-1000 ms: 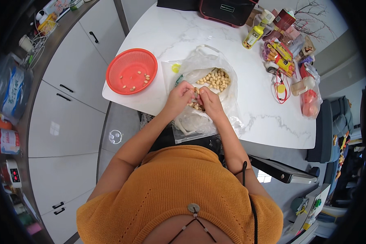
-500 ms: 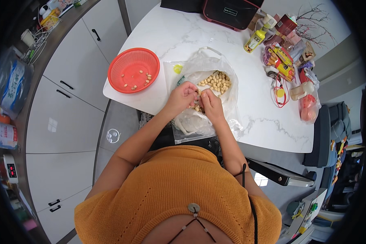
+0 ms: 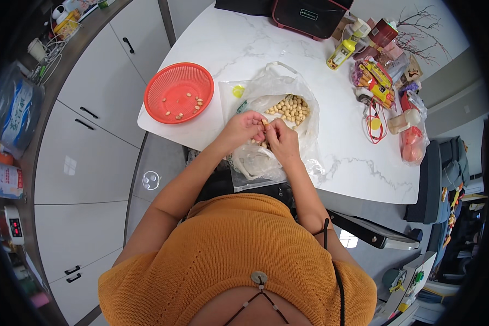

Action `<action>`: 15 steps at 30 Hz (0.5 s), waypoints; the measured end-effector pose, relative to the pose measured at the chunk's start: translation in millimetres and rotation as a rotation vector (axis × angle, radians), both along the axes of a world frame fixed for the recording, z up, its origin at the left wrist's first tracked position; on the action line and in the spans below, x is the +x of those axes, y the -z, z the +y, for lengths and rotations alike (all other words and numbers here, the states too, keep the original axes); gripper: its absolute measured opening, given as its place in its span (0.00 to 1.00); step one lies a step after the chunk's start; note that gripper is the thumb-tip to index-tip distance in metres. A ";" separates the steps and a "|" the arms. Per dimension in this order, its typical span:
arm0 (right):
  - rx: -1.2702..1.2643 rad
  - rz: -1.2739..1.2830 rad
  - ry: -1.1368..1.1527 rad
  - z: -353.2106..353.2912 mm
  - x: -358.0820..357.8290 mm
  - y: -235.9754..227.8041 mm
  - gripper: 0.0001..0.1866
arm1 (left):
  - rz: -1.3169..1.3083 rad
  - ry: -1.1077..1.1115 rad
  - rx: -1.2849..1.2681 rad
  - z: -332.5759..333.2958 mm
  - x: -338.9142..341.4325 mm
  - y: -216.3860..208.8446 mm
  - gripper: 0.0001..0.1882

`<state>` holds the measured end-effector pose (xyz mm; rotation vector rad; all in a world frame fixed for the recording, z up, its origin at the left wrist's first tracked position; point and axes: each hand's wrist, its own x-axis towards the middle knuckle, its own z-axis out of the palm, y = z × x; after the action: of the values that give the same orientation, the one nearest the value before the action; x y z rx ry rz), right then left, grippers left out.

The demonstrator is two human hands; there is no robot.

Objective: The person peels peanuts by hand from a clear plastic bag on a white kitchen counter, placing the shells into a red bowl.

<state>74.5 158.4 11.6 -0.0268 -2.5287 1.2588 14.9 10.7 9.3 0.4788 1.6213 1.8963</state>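
My left hand point(image 3: 243, 130) and my right hand point(image 3: 283, 140) meet over an opened white plastic bag point(image 3: 304, 142). Their fingertips are pinched together on a small tan peanut point(image 3: 264, 122), mostly hidden by the fingers. Inside the bag, just beyond my right hand, lies a heap of unshelled peanuts point(image 3: 291, 108); a few more show below my fingers. To the left of the bag stands a round red plastic basket point(image 3: 160, 87) with several small pale kernels point(image 3: 180, 116) scattered on its bottom.
A white marble-patterned table point(image 3: 358, 168) holds everything. At the back stands a black and red appliance point(image 3: 304, 19). On the right are a yellow bottle point(image 3: 340, 53), packaged snacks point(image 3: 376, 79), a red cord point(image 3: 376, 130) and a bag of red fruit point(image 3: 413, 144). White cabinets point(image 3: 87, 157) line the left.
My fingers have shifted slightly around the peanut, and the right hand's fingers now curl closer toward the left. The basket and the bag stay where they were.
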 end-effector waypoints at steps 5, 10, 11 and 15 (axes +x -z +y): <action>-0.058 -0.025 -0.001 1.7 -0.9 3.3 0.10 | -0.038 -0.010 0.036 -2.3 -0.2 -0.3 0.09; -0.051 -0.046 -0.063 5.8 -1.7 5.3 0.11 | -0.025 -0.001 0.087 -3.0 1.9 -3.6 0.08; -0.034 -0.065 -0.073 5.4 -1.4 3.0 0.11 | -0.030 -0.004 0.087 -3.8 2.0 -3.0 0.08; -0.074 -0.104 -0.102 3.9 0.1 -2.5 0.12 | -0.009 -0.045 0.130 -3.4 1.9 4.4 0.05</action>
<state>74.7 162.3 14.0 0.0209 -2.5994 1.4242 16.8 7.3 4.9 0.4894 1.5211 2.0434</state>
